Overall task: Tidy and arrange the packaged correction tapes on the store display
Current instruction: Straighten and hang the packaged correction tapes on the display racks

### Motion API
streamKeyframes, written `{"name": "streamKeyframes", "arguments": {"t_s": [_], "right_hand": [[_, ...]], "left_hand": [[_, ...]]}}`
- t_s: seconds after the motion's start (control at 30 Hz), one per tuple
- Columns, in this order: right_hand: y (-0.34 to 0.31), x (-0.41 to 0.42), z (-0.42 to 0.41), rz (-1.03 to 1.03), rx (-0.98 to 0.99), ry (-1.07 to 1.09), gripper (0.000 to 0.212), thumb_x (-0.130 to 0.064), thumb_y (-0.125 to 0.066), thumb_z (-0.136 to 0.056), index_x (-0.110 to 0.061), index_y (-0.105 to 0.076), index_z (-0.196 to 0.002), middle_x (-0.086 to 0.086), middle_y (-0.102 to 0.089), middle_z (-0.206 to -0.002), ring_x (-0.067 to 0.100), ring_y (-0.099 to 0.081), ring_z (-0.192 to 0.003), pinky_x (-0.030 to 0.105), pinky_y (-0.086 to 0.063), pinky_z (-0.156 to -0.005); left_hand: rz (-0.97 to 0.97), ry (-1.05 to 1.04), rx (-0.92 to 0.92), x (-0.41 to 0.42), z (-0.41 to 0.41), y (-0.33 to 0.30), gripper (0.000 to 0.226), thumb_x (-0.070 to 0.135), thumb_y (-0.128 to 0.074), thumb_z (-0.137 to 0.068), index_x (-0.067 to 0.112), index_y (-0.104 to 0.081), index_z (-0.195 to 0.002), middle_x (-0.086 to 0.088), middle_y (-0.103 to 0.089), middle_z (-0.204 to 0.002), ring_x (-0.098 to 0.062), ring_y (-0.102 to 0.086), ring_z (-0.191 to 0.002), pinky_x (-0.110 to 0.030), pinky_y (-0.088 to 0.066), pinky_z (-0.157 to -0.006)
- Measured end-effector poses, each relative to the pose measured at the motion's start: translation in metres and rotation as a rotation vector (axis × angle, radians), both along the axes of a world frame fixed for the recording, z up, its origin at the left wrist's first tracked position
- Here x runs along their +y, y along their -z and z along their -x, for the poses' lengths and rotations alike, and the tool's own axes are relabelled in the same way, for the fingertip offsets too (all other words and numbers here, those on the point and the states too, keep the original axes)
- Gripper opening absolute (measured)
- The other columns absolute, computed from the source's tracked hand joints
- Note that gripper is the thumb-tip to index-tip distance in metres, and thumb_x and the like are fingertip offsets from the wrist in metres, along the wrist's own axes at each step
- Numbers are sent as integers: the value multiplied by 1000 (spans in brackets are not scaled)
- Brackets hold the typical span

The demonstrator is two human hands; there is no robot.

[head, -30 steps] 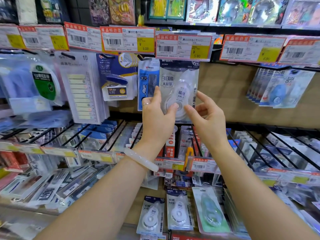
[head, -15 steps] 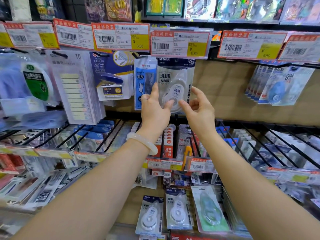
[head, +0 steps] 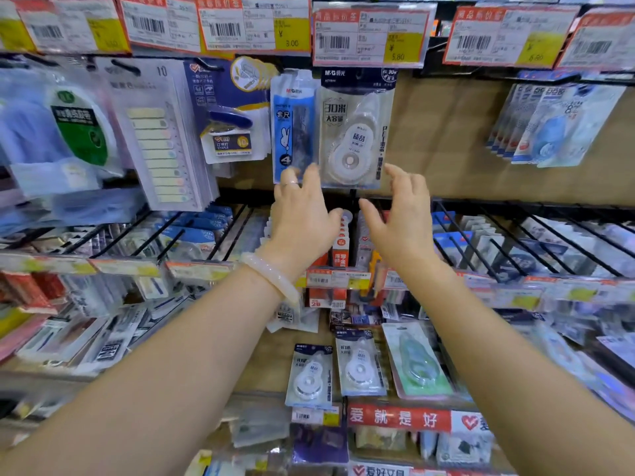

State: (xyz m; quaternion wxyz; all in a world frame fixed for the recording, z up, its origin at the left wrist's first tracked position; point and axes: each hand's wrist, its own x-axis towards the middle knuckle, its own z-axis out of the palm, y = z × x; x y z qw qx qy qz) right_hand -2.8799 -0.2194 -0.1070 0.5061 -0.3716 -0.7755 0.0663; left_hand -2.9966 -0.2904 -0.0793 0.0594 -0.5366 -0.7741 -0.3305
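So the packaged correction tape (head: 355, 132) hangs on its peg right under the 5.80 price tag (head: 369, 37), just to the right of a blue ruler pack (head: 292, 128), and three more correction tape packs (head: 367, 365) hang on a lower row well below it. Both hands are up just below the pack with fingers spread and loose, holding nothing: the left hand (head: 304, 218), ring on one finger and pale bangle (head: 275, 276) on the wrist, sits under its lower left corner. The right hand (head: 400, 218) is under the lower right corner, and honestly I can't tell if any fingertip actually touches the pack.
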Motion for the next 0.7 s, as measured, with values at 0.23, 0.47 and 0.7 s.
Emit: {"name": "streamKeyframes", "arguments": {"t_s": [0.23,0.47,0.7], "right_hand": [[34,-56,1,-188,-73,-60,38,-6,-61,-78,2,-58,-115,19,-57,-101,25,-48,-95,28,-36,-83],[113,-103,-2,-64,-316,-120,31,-7,-59,-74,0,-60,-103,16,-57,-92,35,-53,-82,38,-45,-67],[174,-114,-12,310,-740,-46,34,-18,-59,-86,-7,-53,-118,12,-50,-112,34,-49,-103,36,-39,-76]], "left_hand": [[10,100,42,-50,-12,24,51,25,-55,-90,16,-39,-137,-9,-31,-138,-28,-33,-125,-36,-31,-102],[279,86,130,-92,-9,100,50,26,-54,-90,19,-36,-136,-9,-32,-141,-31,-30,-132,-42,-31,-106],[567,116,256,-109,3,166,46,22,-48,-92,16,-35,-135,-11,-28,-143,-30,-36,-125,-38,-37,-94]]}}
